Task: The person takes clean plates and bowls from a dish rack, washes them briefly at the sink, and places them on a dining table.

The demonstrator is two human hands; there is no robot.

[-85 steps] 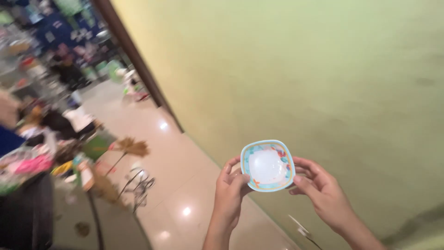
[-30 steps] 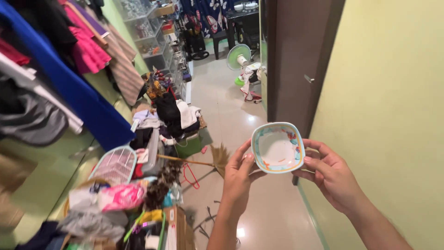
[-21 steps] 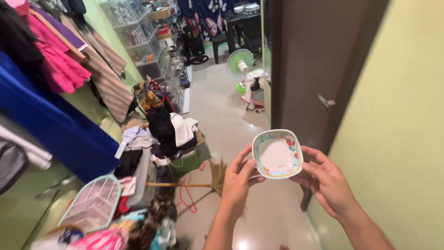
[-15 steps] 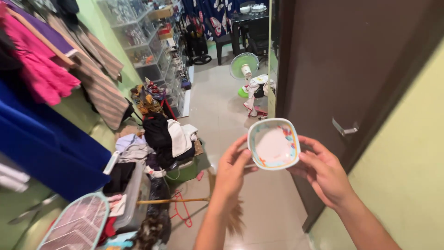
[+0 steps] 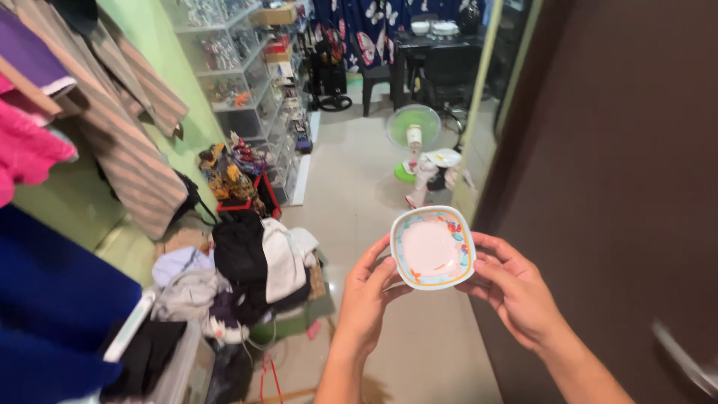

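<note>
Door handle (image 5: pixel 684 363) blurred, cut off at right edge; both hands' fingers partly hidden behind dish (image 5: pixel 433 248).

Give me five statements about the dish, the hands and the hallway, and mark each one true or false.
1. Both hands hold the dish. True: the left hand grips its left edge and the right hand its right edge.
2. The dish is full of food. False: its white middle is bare.
3. The dish has a coloured, patterned rim. True.
4. A fan stands on the floor further down the hallway. True.
5. The pile of clothes lies to the right of the hands. False: it lies to their left, below the hanging garments; a dark door is on the right.
</note>
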